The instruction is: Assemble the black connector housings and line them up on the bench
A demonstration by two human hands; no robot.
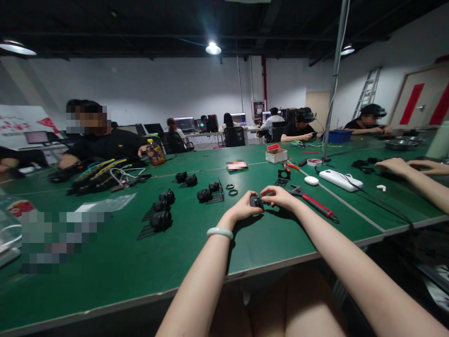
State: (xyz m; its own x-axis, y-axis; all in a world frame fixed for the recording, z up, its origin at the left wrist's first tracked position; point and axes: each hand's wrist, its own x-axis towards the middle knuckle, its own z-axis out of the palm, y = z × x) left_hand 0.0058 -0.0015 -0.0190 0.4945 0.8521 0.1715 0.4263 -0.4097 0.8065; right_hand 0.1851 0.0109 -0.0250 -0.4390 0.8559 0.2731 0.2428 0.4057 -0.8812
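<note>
My left hand [244,206], with a pale bangle on its wrist, is closed round a small black cylindrical part [257,201] just above the green table. The fingers of my right hand [280,197] pinch the right side of the same part, so some of it is hidden. Two black rings [233,192] lie just beyond my left hand. Black round assemblies [161,220] with slotted plates stand to the left, and another one [209,192] sits nearer. Beyond my right hand is a black bracket with a round hole [284,175].
An adjustable wrench [321,207] with red-black handle lies right of my hands, near a white power bank-like box [341,180] and a cable. A small open box [276,155] stands farther back. A metal pole [334,89] rises from the table. Co-workers sit around it.
</note>
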